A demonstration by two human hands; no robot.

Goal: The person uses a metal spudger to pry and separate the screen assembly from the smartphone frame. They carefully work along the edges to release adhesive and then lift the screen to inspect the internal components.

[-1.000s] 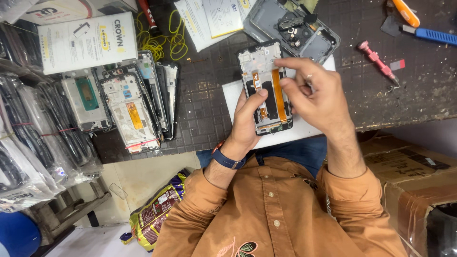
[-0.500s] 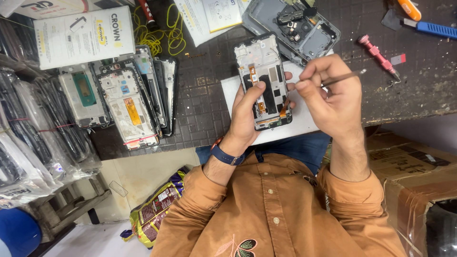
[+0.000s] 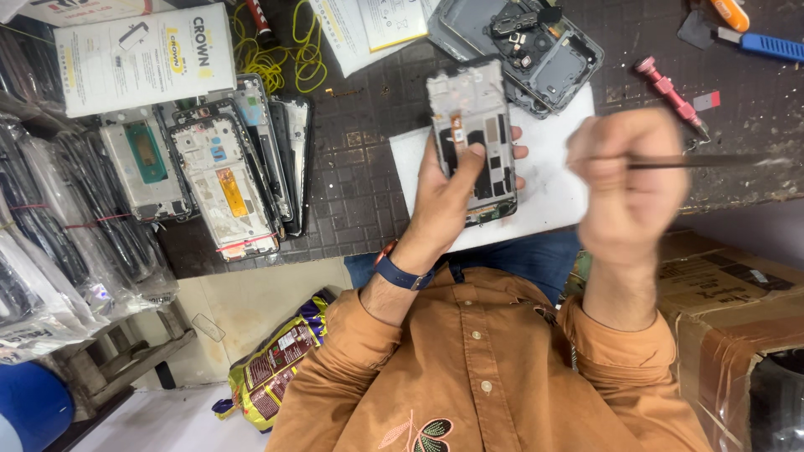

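My left hand [image 3: 448,197] holds an opened phone frame [image 3: 473,138] upright over a white sheet [image 3: 548,197] on the dark bench, thumb pressed on its inner side. My right hand [image 3: 628,180], blurred by motion, is to the right of the phone and apart from it, closed around a thin dark metal tool [image 3: 695,161] that points right. A blue watch strap [image 3: 402,274] is on my left wrist. The orange strip seen earlier on the phone frame is not visible.
A stack of phone frames [image 3: 222,172] lies at the left beside bagged parts [image 3: 50,251]. Behind the phone sits a grey back housing [image 3: 536,50]. A red screwdriver [image 3: 670,96], blue-handled tool [image 3: 766,46], yellow wire [image 3: 280,50], papers and a cardboard box [image 3: 737,301] surround.
My right hand left the phone and swung right with the thin tool. My left hand tilted the phone frame more upright and stayed in place.
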